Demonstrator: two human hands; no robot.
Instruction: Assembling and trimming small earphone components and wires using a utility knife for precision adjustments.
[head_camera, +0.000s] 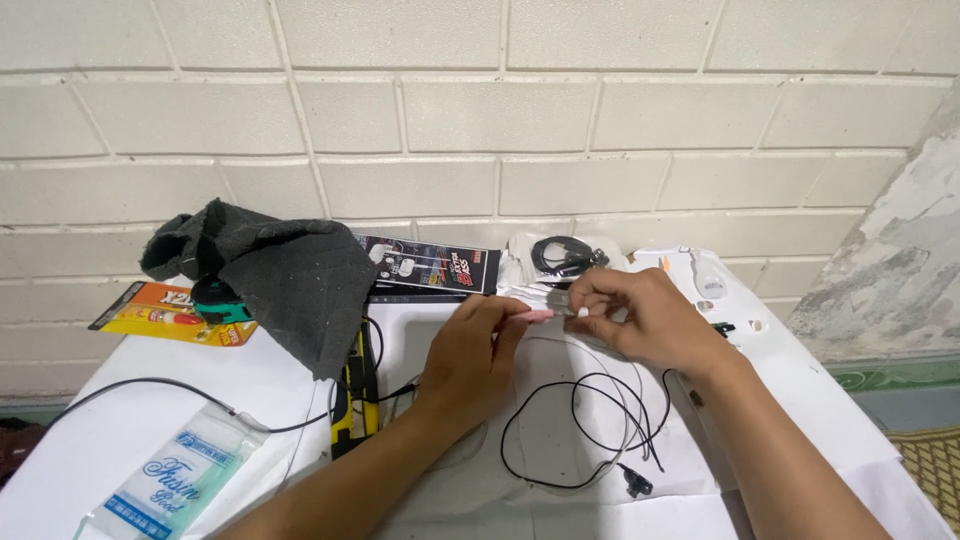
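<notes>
Both hands meet above the middle of a white table (120, 430). My left hand (470, 355) pinches a thin pink tool (533, 315) by its tip. My right hand (640, 318) grips a small silvery part (560, 300) right at the end of that pink tool, so the two touch. A thin black cable (585, 430) loops on the table below my right wrist and ends in a small black plug (635, 487).
A dark grey cloth (285, 275) lies heaped at the back left over a yellow glue card (160, 315). Behind the hands lie a black printed packet (430, 265) and a clear bag of coiled black cable (560, 257). A clear plastic pouch (175, 485) lies front left, and a brick wall (480, 120) stands behind.
</notes>
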